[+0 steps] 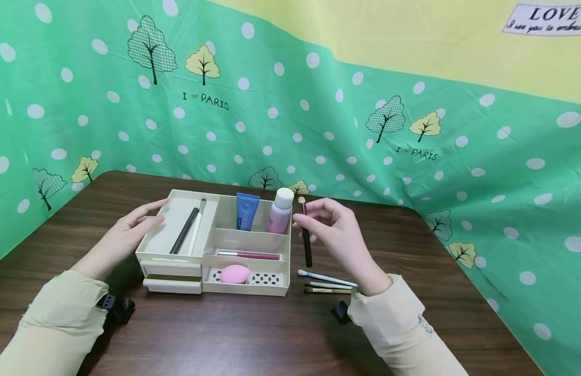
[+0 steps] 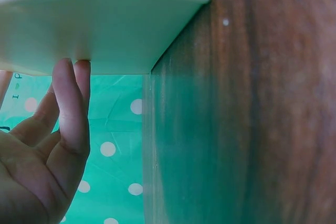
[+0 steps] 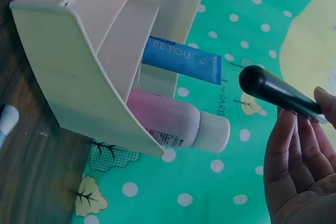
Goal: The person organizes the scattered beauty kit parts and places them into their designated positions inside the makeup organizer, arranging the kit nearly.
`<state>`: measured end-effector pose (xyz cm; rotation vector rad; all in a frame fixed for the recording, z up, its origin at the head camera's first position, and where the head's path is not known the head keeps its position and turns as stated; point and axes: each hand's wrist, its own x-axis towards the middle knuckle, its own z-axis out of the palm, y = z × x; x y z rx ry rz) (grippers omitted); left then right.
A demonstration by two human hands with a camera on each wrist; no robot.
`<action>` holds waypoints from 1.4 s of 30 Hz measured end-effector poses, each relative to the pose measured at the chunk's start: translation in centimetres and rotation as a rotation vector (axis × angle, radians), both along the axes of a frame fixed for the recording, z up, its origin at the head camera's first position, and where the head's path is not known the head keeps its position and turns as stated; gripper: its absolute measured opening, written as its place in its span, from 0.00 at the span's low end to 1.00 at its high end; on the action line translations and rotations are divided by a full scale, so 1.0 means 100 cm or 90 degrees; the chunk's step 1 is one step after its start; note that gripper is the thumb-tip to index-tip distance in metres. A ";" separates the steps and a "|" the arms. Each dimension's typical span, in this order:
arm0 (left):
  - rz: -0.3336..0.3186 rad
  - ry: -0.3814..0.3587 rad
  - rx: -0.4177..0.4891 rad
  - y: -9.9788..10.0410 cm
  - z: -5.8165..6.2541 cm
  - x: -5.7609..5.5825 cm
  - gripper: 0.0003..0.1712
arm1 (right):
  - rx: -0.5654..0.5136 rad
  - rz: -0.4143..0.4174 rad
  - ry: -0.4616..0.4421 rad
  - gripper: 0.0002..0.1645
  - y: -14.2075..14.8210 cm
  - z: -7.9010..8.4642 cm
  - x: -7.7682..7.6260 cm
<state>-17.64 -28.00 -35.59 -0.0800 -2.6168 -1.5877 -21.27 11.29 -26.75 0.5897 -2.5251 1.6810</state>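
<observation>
My right hand (image 1: 334, 224) pinches a dark makeup brush (image 1: 307, 245) between thumb and fingers, just right of the cream desktop organizer (image 1: 290, 284). The brush is nearly upright, its small tan tip on top. In the right wrist view its rounded black handle end (image 3: 257, 82) points toward the organizer. My left hand (image 1: 126, 235) rests against the organizer's left side; in the left wrist view its fingertips touch the outer wall (image 2: 105, 30), fingers fairly straight. A black pen-like stick (image 1: 184, 230) and a slim white-handled brush (image 1: 195, 232) lie in the organizer's left top tray.
A blue tube (image 1: 246, 211) and a pink bottle (image 1: 278, 214) with a white cap stand in the back compartments. A red lip-gloss-like tube (image 1: 252, 255) lies in the middle one, a pink makeup sponge (image 1: 235, 273) in front. Several brushes (image 1: 328, 285) lie on the table by my right wrist.
</observation>
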 end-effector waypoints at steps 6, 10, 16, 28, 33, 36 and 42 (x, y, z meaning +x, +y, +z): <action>0.003 -0.001 -0.006 0.000 -0.001 -0.001 0.35 | 0.046 0.016 0.029 0.14 -0.009 0.006 -0.006; -0.001 0.007 0.005 0.000 -0.002 -0.001 0.34 | 0.067 0.039 0.054 0.13 -0.017 0.009 -0.006; -0.002 0.000 0.012 0.000 -0.002 -0.001 0.35 | 0.103 0.078 0.068 0.11 -0.032 0.015 -0.007; 0.010 -0.011 -0.015 0.001 0.000 0.000 0.35 | 0.155 0.112 0.022 0.14 -0.062 0.018 -0.017; 0.009 0.004 -0.011 0.001 -0.001 0.000 0.34 | 0.186 0.134 -0.006 0.15 -0.076 0.018 -0.020; 0.009 0.009 -0.006 0.000 -0.002 -0.001 0.34 | 0.189 0.150 -0.028 0.15 -0.084 0.017 -0.022; 0.007 0.008 -0.008 0.000 -0.002 0.000 0.34 | 0.164 0.173 -0.078 0.14 -0.099 0.012 -0.025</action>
